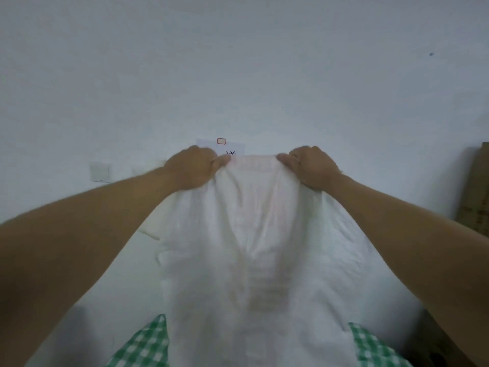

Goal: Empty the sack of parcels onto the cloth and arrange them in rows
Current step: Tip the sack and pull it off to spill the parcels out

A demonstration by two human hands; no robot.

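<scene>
We are holding the white sack (254,247) up in front of us with both arms stretched out, and it is hanging down over the green checked cloth (143,345), which is showing at the bottom on both sides of it. In front of us the pale wall (238,62) is standing close, with a white switch plate (99,172) at the left and a paper note (227,147) just behind our hands; a brown cardboard box (476,189) is leaning at the right edge. Our left hand (193,168) is gripping one upper corner of the sack with curled fingers and thumb, and our right hand (309,166) is gripping the other corner in the same way, the top edge stretching between them. We cannot tell what is lying inside the sack, because the fabric is hiding it.
</scene>
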